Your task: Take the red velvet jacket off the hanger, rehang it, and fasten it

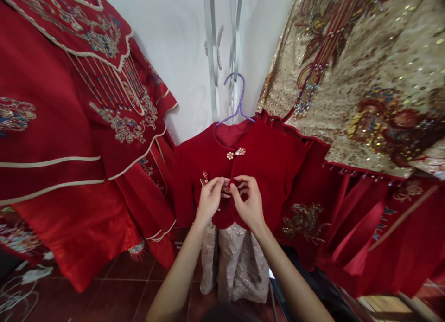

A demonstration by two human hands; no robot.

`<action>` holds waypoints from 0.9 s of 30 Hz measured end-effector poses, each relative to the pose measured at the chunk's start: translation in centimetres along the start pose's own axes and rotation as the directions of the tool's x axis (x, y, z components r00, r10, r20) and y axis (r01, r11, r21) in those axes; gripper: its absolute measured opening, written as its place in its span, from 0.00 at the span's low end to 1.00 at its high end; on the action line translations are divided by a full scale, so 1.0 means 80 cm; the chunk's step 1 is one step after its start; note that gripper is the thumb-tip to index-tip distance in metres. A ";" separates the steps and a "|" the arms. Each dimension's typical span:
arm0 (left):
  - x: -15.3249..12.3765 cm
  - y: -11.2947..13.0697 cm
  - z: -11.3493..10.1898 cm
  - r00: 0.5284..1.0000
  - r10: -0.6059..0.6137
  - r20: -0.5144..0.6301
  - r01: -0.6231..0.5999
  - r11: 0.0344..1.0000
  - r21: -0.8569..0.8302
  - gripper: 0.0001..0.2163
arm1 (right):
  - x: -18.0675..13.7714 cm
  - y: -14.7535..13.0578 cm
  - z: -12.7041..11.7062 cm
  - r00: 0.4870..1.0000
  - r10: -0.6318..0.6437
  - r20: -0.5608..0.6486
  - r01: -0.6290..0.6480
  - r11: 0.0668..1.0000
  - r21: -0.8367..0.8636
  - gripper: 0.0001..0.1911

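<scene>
A short red velvet jacket (pixel 267 150) hangs from a purple hanger (pixel 240 97) in the middle of the head view. At its collar a beaded flower clasp (pixel 236 153) joins the two front edges. My left hand (pixel 210 199) pinches the front edge below that clasp, beside a jewelled ornament (pixel 205 177). From the other side my right hand (pixel 249 200) grips the facing edge, thumb and fingers together. A small beaded clasp (pixel 228 189) shows partly between my fingertips; the rest is hidden. Shiny beige fabric (pixel 231 254) hangs beneath the jacket.
Embroidered red garments (pixel 69 141) hang at the left. To the right are a gold sequined garment (pixel 347 141) and pleated red fabric (pixel 358 247). A pale metal rack (pixel 210 48) stands behind. White cables (pixel 26 285) lie on the tiled floor (pixel 121 294).
</scene>
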State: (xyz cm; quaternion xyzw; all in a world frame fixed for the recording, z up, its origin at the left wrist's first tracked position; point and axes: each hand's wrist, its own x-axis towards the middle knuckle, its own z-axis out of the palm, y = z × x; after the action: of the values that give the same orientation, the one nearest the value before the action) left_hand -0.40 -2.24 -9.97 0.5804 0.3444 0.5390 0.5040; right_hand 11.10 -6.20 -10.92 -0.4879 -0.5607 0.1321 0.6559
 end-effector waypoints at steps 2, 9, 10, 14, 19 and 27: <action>-0.006 -0.007 -0.006 0.998 -0.062 -0.028 0.060 0.996 -0.063 0.15 | -0.016 0.002 0.003 0.996 0.054 0.069 -0.058 0.997 0.057 0.13; -0.020 -0.020 -0.017 0.988 -0.035 -0.150 0.032 0.999 -0.020 0.09 | -0.025 0.001 0.014 0.991 0.088 0.100 -0.109 0.968 0.228 0.11; -0.020 -0.021 -0.018 0.981 0.017 -0.192 -0.012 1.000 0.026 0.09 | -0.022 -0.001 0.014 0.992 0.084 0.094 -0.105 0.963 0.246 0.10; -0.012 -0.026 -0.027 0.883 0.253 -0.396 -0.174 0.959 0.224 0.15 | -0.010 -0.010 0.016 0.993 0.077 0.085 -0.098 0.956 0.277 0.08; 0.000 -0.035 -0.035 0.913 0.202 -0.354 -0.162 0.977 0.138 0.15 | 0.001 -0.015 0.027 0.986 0.121 0.112 -0.150 0.937 0.316 0.14; 0.000 -0.024 -0.040 0.944 0.090 -0.317 -0.101 0.995 -0.021 0.13 | 0.031 0.009 0.036 0.975 0.175 0.140 -0.211 0.926 0.312 0.19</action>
State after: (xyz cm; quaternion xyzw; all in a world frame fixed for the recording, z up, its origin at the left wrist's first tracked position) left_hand -3.27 -1.07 -12.14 0.4933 0.3822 0.6549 0.4263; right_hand 9.75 -2.61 -10.29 -0.4179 -0.5156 0.3131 0.6793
